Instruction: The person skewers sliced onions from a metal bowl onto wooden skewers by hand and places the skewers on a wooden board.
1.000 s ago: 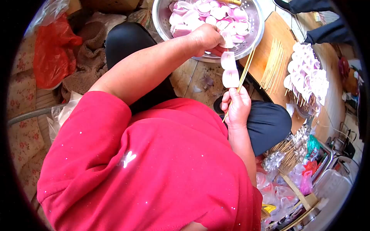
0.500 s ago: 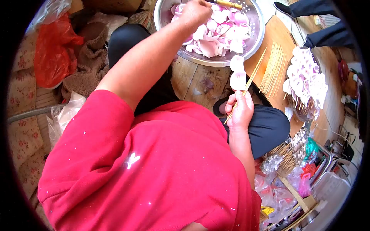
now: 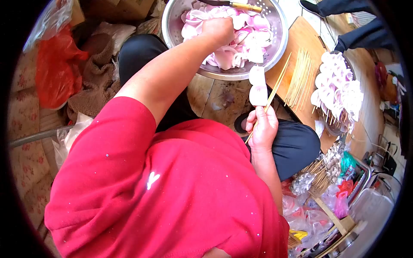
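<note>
My left hand (image 3: 218,32) reaches into a perforated metal colander (image 3: 282,41) filled with sliced pieces of purple onion (image 3: 226,58). Its fingers curl down among the slices, and their tips are hidden. On the right, my right hand (image 3: 263,125) is closed around bamboo skewers (image 3: 275,89) that slant up and to the right. Two onion pieces (image 3: 258,94) stand in a row just above these fingers, apparently threaded on one skewer. Across the colander's far side lies a knife (image 3: 245,6) with a yellowish handle.
Bare skewers (image 3: 300,79) lie on a wooden board (image 3: 297,36) right of the colander. Beyond them, loaded onion skewers (image 3: 337,88) are piled on a round container. Another person's legs (image 3: 361,36) show at upper right. Plastic bags (image 3: 312,217) crowd the lower right.
My left hand has moved down and slightly right, deeper among the onion slices, uncovering more of the knife. My right hand still holds the skewers. The whole view has shifted slightly.
</note>
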Tool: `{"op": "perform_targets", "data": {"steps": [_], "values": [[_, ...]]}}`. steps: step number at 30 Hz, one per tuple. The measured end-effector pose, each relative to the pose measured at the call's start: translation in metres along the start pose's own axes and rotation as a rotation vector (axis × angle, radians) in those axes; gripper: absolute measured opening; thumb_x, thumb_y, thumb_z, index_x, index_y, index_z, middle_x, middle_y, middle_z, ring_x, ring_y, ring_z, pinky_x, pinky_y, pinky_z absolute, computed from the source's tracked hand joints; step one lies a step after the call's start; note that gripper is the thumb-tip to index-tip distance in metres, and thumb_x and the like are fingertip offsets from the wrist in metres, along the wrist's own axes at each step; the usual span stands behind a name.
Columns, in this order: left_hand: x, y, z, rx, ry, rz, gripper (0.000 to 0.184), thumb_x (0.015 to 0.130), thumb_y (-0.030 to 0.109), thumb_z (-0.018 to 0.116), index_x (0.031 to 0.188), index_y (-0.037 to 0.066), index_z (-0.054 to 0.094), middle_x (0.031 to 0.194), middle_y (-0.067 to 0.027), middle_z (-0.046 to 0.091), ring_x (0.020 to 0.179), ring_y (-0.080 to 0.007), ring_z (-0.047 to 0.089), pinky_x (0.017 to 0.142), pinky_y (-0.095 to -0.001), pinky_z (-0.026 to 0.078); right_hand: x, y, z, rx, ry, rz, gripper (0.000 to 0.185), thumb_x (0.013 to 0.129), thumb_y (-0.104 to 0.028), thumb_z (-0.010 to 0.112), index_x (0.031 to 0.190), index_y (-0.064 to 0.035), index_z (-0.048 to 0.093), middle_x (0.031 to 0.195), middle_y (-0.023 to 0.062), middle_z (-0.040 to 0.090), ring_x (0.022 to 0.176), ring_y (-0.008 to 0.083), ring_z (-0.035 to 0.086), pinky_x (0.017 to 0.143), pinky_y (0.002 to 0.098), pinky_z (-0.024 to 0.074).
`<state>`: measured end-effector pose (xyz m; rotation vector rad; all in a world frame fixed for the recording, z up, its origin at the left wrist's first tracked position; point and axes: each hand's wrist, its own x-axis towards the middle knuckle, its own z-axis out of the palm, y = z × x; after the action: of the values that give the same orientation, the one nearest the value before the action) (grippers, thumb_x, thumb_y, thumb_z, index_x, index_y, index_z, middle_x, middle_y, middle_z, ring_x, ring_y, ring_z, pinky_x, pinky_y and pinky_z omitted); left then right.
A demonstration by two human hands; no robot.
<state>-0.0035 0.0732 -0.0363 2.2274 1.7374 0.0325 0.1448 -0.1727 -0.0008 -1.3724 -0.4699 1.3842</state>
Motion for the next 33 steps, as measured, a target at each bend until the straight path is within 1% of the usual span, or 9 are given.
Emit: {"op": "perform_targets", "data": {"steps": [4,7,9,14,19,20,25,31,33], "values": [[0.000,0.001,-0.008,-0.021,-0.017,-0.054,0.038,0.076,0.032,0.061,0.101,0.004,0.059,0.092,-0.0159,0.065,0.085,-0.0301,0.063,0.075,-0.0400,0.049,0.001,0.000,0.002,0.022,-0.004,0.001,0.014,0.092,-0.014,0.049,0.099,-0.0027,0.054,0.059,0.0035,0.054,0.039,0.0075,0.044,0.036,0.0185,0.0328],[0.006,-0.010,-0.005,-0.209,0.012,-0.114,0.028,0.074,0.026,0.060,0.094,0.006,0.064,0.088,-0.0151,0.066,0.084,-0.0291,0.064,0.075,-0.0384,0.049,0.000,-0.001,0.002,0.012,-0.025,-0.022,0.014,0.092,-0.014,0.049,0.100,-0.0026,0.054,0.059,0.0034,0.054,0.039,0.0073,0.043,0.036,0.0185,0.0329],[0.007,-0.014,-0.005,-0.387,0.164,-0.126,0.022,0.073,0.022,0.058,0.087,0.008,0.068,0.084,-0.0144,0.066,0.082,-0.0284,0.064,0.074,-0.0372,0.049,-0.001,-0.002,0.004,0.018,-0.025,-0.009,0.014,0.092,-0.014,0.048,0.100,-0.0024,0.054,0.058,0.0034,0.054,0.039,0.0071,0.043,0.036,0.0186,0.0329],[0.014,-0.019,-0.009,-0.305,0.158,0.004,0.024,0.075,0.021,0.057,0.093,0.008,0.067,0.083,-0.0152,0.066,0.079,-0.0294,0.063,0.076,-0.0380,0.049,-0.001,-0.001,0.004,0.033,-0.018,-0.007,0.015,0.092,-0.013,0.048,0.100,-0.0024,0.054,0.058,0.0034,0.053,0.039,0.0071,0.042,0.036,0.0186,0.0328],[0.018,0.001,-0.009,-0.009,0.363,0.050,0.035,0.076,0.024,0.059,0.108,0.011,0.061,0.109,-0.0130,0.059,0.107,-0.0302,0.052,0.091,-0.0400,0.042,-0.002,-0.001,0.002,0.022,-0.010,-0.011,0.014,0.092,-0.013,0.048,0.100,-0.0023,0.054,0.059,0.0033,0.053,0.039,0.0072,0.043,0.037,0.0183,0.0333],[0.026,0.001,-0.004,0.028,0.290,0.047,0.037,0.076,0.026,0.059,0.111,0.012,0.060,0.116,-0.0119,0.054,0.115,-0.0306,0.045,0.095,-0.0395,0.040,-0.002,-0.001,0.000,0.014,0.001,-0.015,0.014,0.092,-0.013,0.048,0.100,-0.0023,0.054,0.059,0.0033,0.053,0.039,0.0072,0.043,0.037,0.0183,0.0336],[0.036,0.001,0.001,0.108,0.267,0.085,0.032,0.076,0.028,0.058,0.104,0.013,0.062,0.114,-0.0107,0.056,0.113,-0.0285,0.047,0.093,-0.0375,0.041,0.000,-0.005,-0.001,0.023,0.032,-0.026,0.015,0.092,-0.013,0.048,0.100,-0.0022,0.054,0.059,0.0031,0.053,0.040,0.0072,0.043,0.037,0.0183,0.0343],[0.033,0.000,-0.017,-0.096,0.227,0.120,0.023,0.072,0.024,0.064,0.089,0.010,0.062,0.088,-0.0091,0.063,0.089,-0.0276,0.060,0.081,-0.0383,0.046,0.001,-0.007,0.004,0.048,0.005,-0.016,0.015,0.093,-0.013,0.048,0.101,-0.0022,0.054,0.059,0.0029,0.052,0.040,0.0072,0.043,0.037,0.0182,0.0345],[0.021,0.005,-0.028,-0.438,0.235,0.018,0.018,0.073,0.020,0.066,0.085,0.007,0.061,0.076,-0.0081,0.063,0.072,-0.0247,0.063,0.067,-0.0369,0.049,-0.001,-0.009,0.007,0.043,-0.022,-0.006,0.014,0.093,-0.013,0.048,0.099,-0.0027,0.054,0.058,0.0029,0.052,0.039,0.0072,0.042,0.037,0.0182,0.0346]]}}
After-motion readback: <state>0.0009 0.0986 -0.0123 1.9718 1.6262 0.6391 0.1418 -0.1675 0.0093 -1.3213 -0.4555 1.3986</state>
